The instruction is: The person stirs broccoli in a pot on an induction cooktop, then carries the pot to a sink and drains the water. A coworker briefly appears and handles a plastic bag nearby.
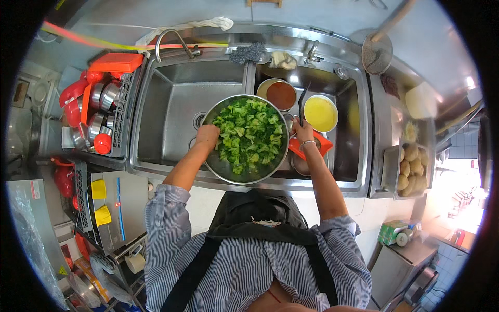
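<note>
A round stainless-steel pan (pixel 242 180) is held over the divider of a double sink. Chopped broccoli (pixel 251 134) sits in it with some liquid. My left hand (pixel 207 135) is closed over the pan's left rim, its fingertips hidden against the broccoli. On the right side, my right hand (pixel 303 130) grips near the pan's loop handle (pixel 289 117). A slim black utensil handle (pixel 302 99) rises from that hand; whether it is held too is unclear. Below the right hand lies an orange-red plastic tray (pixel 321 145), partly covered by the wrist.
In the right basin (pixel 347 156) stand a pot of reddish-brown liquid (pixel 281 95) and a container of yellow liquid (pixel 320 114). The left basin (pixel 175 113) has a drain. Red-handled pots (pixel 95 97) fill a left-side rack. Potatoes (pixel 411 167) sit in a metal tray at right.
</note>
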Demonstrator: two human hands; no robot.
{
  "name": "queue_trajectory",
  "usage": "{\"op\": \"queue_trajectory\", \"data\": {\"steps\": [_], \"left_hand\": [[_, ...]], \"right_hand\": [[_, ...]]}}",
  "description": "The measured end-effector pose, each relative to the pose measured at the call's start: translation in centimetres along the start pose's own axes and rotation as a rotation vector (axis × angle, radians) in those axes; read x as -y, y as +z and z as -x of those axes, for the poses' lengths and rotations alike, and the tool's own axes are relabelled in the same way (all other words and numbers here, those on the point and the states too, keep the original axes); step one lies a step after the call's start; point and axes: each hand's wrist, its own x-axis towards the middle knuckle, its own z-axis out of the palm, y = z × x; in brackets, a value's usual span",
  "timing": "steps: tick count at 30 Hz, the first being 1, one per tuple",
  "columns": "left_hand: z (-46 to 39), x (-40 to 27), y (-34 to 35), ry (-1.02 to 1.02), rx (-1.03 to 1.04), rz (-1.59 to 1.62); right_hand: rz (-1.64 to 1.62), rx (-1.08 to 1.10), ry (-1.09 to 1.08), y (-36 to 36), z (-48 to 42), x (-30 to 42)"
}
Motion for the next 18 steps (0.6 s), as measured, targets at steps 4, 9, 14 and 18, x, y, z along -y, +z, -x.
{"op": "queue_trajectory", "data": {"steps": [4, 9, 14, 18], "left_hand": [[0.7, 1.0, 0.6, -0.024, 0.089, 0.001], [3.1, 5.3, -4.1, 0.074, 0.231, 1.018], [3.1, 4.5, -8.2, 0.306, 0.561, 1.272], [-0.8, -1.5, -14.2, 0.507, 0.607, 0.481]], "right_hand": [[-0.065, 0.036, -0.002, 0.3, 0.0, -0.8], [-0.093, -0.002, -0.035, 0.5, 0.2, -1.3], [0.303, -0.014, -0.057, -0.8, -0.2, -1.6], [0.376, -0.171, -0.125, 1.9, -1.7, -4.5]]}}
